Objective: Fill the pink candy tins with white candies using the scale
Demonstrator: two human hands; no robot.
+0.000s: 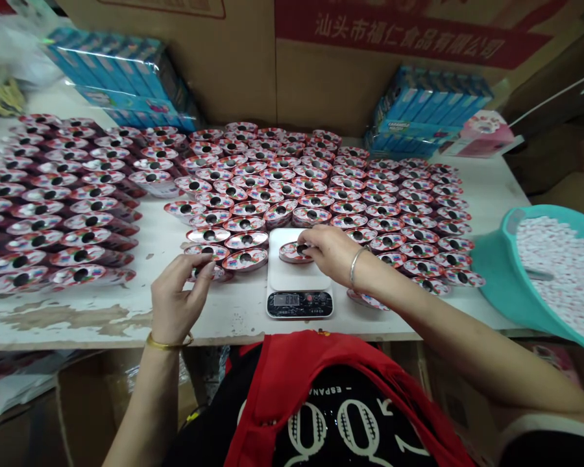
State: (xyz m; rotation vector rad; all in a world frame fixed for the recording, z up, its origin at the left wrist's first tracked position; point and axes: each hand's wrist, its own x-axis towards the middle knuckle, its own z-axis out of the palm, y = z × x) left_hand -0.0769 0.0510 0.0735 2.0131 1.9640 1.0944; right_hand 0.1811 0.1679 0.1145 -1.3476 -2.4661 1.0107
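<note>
A white digital scale (299,275) with a lit display sits near the table's front edge. On its plate stands one oval red-and-white package (292,252) with a dark hole in the top. The fingers of my right hand (328,251) pinch the right end of that package. My left hand (182,292) is left of the scale, thumb and index finger apart, beside the front packages of the middle group; no object shows in it. Rows of similar packages (246,259) surround the scale at the back and sides.
Another block of packages (34,224) fills the table's left side. Blue wrapped box stacks (121,71) (423,107) stand at the back before large cardboard (321,78). A turquoise basin (496,272) of small white packets (559,266) is at the right; a pink box (484,133) lies behind.
</note>
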